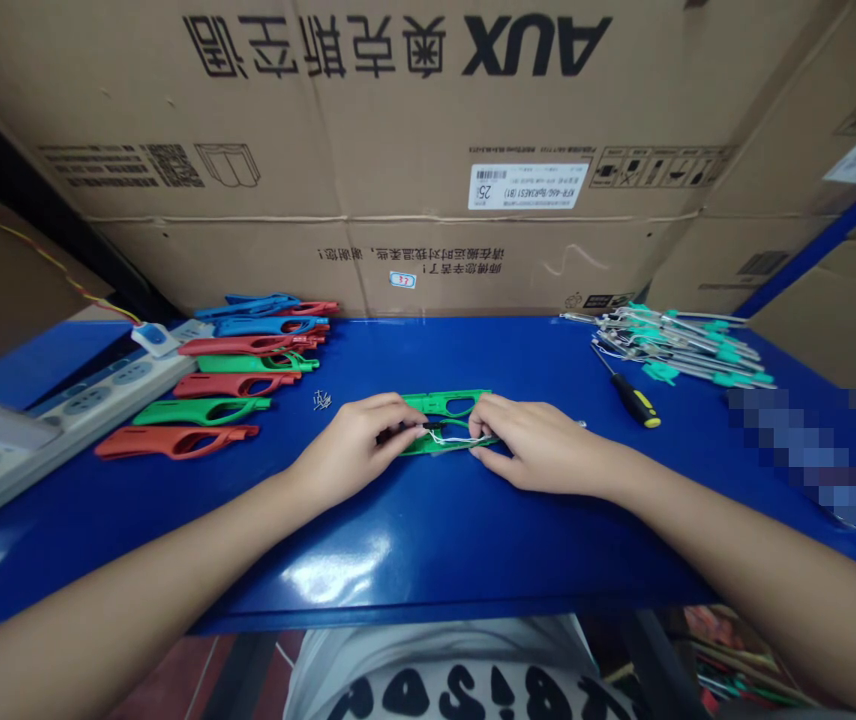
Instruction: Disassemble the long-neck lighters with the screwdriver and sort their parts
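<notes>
Near the table's middle, a green plastic casing half lies open side up, with a second green casing half just behind it. They look like shells of a long-handled lighter. My left hand is closed at the left end, thumb and fingers pinching a small black part. White wires run from that part over the nearer casing to the right. My right hand pinches the wires at the casing's right end; its fingers partly hide what lies beneath.
Red, green and blue lighter casings lie in a row at left beside a power strip. Small screws lie nearby. At right are a screwdriver and a pile of metal rods with green parts. A cardboard wall stands behind.
</notes>
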